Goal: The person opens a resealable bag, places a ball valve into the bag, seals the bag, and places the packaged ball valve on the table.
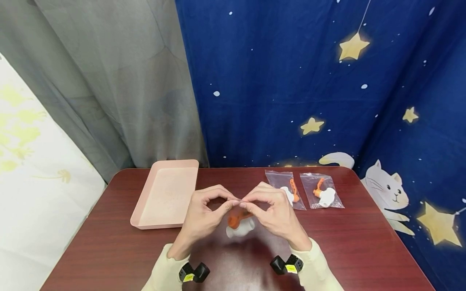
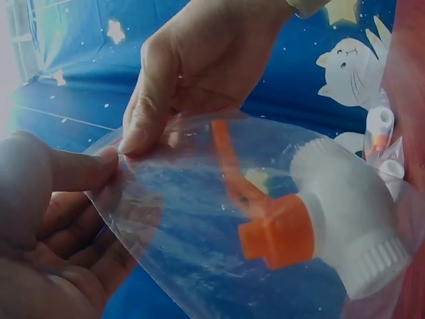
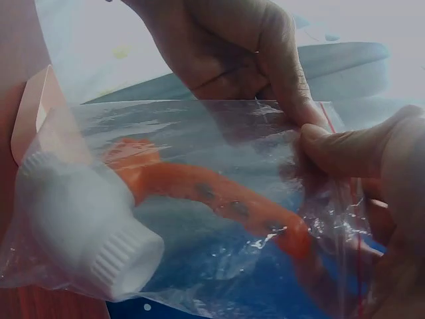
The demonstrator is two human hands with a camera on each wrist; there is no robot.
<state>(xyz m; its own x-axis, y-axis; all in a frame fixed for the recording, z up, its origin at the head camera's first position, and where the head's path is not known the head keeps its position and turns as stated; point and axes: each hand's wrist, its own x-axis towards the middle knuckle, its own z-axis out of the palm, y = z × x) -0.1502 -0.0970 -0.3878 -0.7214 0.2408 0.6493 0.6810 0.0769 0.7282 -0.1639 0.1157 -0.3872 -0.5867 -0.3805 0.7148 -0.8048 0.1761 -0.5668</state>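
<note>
A clear zip-lock bag [image 3: 226,126] hangs between my two hands, its red-lined zip strip at the mouth. Inside it lies a white plastic ball valve [image 2: 355,212] with an orange lever handle [image 3: 219,193]. My left hand [image 1: 204,212] pinches the bag's mouth between thumb and finger. Right beside it, my right hand [image 1: 273,210] pinches the same edge, the fingertips of both hands nearly meeting. In the head view the bag is hard to make out, with the valve showing below the fingers above the table. Whether the zip is parted cannot be told.
A pink tray [image 1: 174,196] lies on the left of the dark red table [image 1: 364,246]. At the back right are two more clear bags, the nearer-to-middle bag [image 1: 280,180] and the right-hand bag [image 1: 336,200], each holding a white and orange valve. Curtains [image 1: 255,101] hang behind.
</note>
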